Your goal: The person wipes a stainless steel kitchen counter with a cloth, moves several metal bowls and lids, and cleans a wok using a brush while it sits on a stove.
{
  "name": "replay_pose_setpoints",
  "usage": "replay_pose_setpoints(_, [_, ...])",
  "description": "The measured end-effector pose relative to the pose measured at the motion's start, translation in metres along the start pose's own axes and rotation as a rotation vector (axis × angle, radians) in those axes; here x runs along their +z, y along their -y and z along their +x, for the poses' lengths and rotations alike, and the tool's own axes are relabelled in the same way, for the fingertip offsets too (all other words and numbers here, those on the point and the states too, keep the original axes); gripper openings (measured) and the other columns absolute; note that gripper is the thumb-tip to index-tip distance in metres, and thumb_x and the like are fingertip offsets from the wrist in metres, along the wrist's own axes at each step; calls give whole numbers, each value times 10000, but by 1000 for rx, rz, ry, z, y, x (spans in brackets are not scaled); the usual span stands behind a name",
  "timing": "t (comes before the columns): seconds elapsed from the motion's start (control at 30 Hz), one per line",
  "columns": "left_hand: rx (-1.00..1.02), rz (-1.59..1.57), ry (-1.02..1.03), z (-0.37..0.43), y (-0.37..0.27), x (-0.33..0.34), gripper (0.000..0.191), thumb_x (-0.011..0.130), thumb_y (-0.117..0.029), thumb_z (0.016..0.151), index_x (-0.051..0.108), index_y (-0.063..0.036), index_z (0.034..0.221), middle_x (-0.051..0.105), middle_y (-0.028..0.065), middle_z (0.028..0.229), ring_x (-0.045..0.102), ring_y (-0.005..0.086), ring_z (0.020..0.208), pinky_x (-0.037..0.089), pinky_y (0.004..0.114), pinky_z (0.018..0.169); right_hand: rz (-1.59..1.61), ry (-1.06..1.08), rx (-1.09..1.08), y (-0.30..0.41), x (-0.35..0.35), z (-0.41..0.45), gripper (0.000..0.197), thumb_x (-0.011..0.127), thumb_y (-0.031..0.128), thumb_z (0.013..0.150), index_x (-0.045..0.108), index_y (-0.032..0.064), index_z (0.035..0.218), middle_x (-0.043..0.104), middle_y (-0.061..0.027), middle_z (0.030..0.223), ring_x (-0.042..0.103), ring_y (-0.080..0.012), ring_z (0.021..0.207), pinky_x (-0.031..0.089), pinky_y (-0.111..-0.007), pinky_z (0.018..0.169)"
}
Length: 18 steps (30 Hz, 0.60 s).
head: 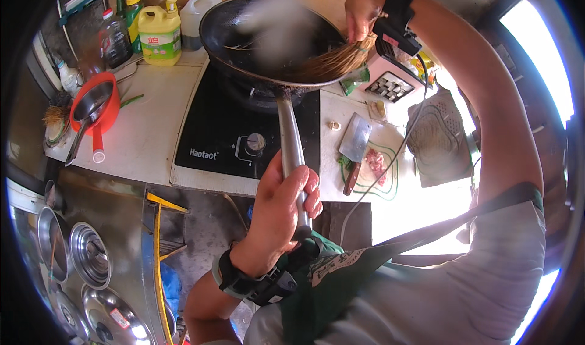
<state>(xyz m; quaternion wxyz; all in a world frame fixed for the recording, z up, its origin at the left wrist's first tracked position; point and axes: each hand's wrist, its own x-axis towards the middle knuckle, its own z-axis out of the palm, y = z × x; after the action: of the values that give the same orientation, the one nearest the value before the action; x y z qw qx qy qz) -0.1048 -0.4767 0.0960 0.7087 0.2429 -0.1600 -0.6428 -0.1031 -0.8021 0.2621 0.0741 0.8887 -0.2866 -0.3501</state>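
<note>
My left hand (285,198) is closed around the metal handle of a dark wok (219,34), which is held tilted above a black gas stove (219,125). At the wok's right rim, my right hand (363,13) grips a straw brush (340,61), its bristles reaching into the pan. A pale blurred patch, perhaps steam or a smudge on the lens, hides part of the wok's inside. Right of the stove, a cleaver (356,137) lies beside raw meat (376,164) on a cutting board (390,189).
Left on the counter, a small dark pan rests in a red plastic dipper (109,121). Behind it stand a yellow oil jug (160,38) and several bottles. A cable (402,144) hangs across the right side. Metal lids and bowls (91,256) sit at lower left.
</note>
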Motion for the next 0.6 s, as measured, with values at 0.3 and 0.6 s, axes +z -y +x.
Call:
replay_pose_setpoints(0.3, [-22,43,-31,-1,-2,2,442,386,-113,857,245,-78,1274,414,31,691,390,85,519,346,232,473,-508,-235,511,9,-14,66,197,608,220,710,656,152,889,631,-45,780,597,-219,731,464,-353,580])
replay_pose_setpoints(0.6, [-61,-166,49,3,2,-4,356,384,-165,873,308,-80,1210,450,51,729,436,116,545,373,244,488,-226,-286,-2,44,41,30,174,563,153,618,607,12,709,495,-154,578,425,-287,518,343,-419,491])
